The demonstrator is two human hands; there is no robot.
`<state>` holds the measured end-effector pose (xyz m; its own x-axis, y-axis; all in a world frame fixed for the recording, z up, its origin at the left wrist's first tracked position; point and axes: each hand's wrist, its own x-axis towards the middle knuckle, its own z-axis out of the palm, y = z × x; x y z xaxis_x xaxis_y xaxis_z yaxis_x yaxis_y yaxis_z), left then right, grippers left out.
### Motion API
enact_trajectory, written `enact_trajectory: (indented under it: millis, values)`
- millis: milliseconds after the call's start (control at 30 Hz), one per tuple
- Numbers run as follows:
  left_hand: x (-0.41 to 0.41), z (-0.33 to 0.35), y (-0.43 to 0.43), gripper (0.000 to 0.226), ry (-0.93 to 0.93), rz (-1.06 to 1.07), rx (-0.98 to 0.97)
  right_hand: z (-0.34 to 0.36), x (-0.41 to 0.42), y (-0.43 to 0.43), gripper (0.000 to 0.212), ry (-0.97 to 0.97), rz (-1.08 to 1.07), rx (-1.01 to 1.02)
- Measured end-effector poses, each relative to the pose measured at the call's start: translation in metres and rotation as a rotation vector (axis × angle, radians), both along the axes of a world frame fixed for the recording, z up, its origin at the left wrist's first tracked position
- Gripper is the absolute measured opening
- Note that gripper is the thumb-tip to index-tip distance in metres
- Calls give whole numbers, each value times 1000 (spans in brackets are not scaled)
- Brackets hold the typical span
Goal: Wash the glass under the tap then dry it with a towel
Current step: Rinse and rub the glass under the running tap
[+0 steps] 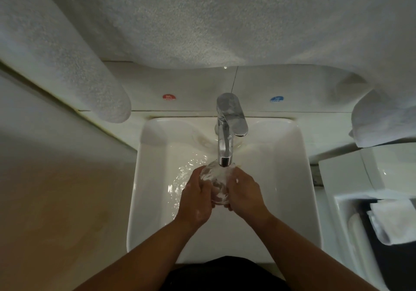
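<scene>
This is a bathroom, perhaps a hotel's, though the wide lens shows little beyond the washstand. A white ceramic basin (292, 178) sits against a tiled wall with a chrome mixer tap (227, 128) at its back edge. Red (169, 97) and blue (276, 99) hot-and-cold stickers flank the tap. White terry towels (202, 20) hang overhead, and a folded one (391, 221) lies at the right.

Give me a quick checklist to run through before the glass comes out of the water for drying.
1. Glass held by both hands, left hand and right hand: ok.
2. Water running from the tap onto the glass: ok.
3. Glass rinsed clean: cannot tell; splashing hides it.
4. Towel within reach above the sink: ok.
5. Towel dry: cannot tell.
</scene>
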<state>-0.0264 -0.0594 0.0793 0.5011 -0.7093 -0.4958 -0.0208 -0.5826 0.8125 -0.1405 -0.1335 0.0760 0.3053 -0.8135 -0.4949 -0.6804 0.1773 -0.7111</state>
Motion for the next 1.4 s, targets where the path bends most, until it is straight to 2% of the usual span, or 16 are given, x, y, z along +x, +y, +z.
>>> enact_trajectory:
  millis: [100, 133, 233, 333, 400, 500, 533, 667, 767, 900, 967, 1033, 1100, 1200, 1300, 1400]
  values:
    - [14, 0, -6, 36, 119, -92, 22, -5, -3, -11, 30, 70, 115, -53]
    - [16, 0, -8, 36, 108, -102, 18, -6, -3, -12, 31, 45, 91, -46]
    - [6, 1, -8, 38, -109, -67, -33, -10, 2, 0, 30, 12, -41, -153]
    - [-11, 3, -6, 41, -85, 37, -34, -14, 1, 15, 28, -62, -107, -161]
    - [-7, -2, -4, 40, -61, -23, -5, -11, -7, 6, 25, -17, -11, -128]
    - [9, 0, -6, 37, -68, -200, 20, -6, -17, -10, 31, 186, 229, -179]
    - [10, 0, -7, 36, -92, -211, 15, -5, -16, -10, 34, 195, 211, -189]
    - [-10, 9, -7, 51, -79, 15, -3, -12, -6, 10, 26, -44, -74, 54]
    - [-11, 5, -2, 52, -54, 6, -36, -10, -10, 9, 23, -28, 22, -36]
    - [4, 3, -5, 59, -1, -207, 1, -4, -18, -12, 24, 107, 84, -187]
    - [-2, 8, -7, 61, -12, -123, -15, 1, -12, -10, 32, 66, 39, -147]
    - [-9, 7, -6, 59, 19, 23, -51, 4, -5, 0, 32, -100, -61, 23]
    - [-11, 5, -5, 51, 63, 63, -80, 8, -5, 6, 27, -222, -110, 159]
    - [-1, -3, -6, 37, 226, 15, -109, 9, -15, -3, 22, -126, -17, -2]
    - [2, -10, -12, 26, 73, -49, -15, 16, -19, -9, 26, -113, 41, -54]
    - [-3, -15, -20, 32, -221, -105, 143, 18, -19, -5, 30, -101, 23, -119]
